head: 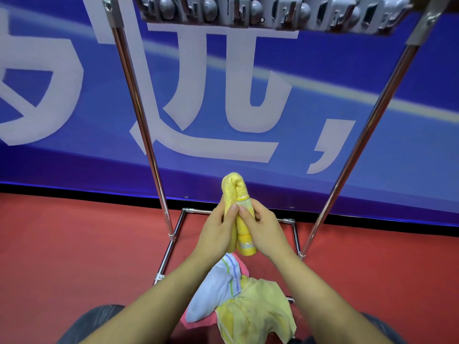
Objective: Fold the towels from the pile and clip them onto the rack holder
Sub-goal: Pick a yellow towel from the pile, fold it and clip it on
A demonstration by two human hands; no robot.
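Yellow terry cloth, folded over into a narrow upright bundle, is the folded yellow towel (239,209), held in mid-air between both hands, in front of the rack and above its base. Its rounded fold points up toward the clips, and its striped hem hangs at the bottom. Directly below, in the person's lap, lies the pile of towels (238,301): a pale blue one with green and blue stripes, a crumpled pale yellow one beside it, and a pink one showing underneath. The chrome rack (149,145) stands on the red floor (74,244), its two slanted poles rising either side of the towel to a grey clip bar (268,13) at the top edge of the view. Nothing hangs from the clips. A blue banner with large white characters (223,95) runs behind the rack. The left hand (218,229) grips the towel's left side, thumb pressed on the front. The right hand (260,227) grips the right side, thumb meeting the other at the middle.
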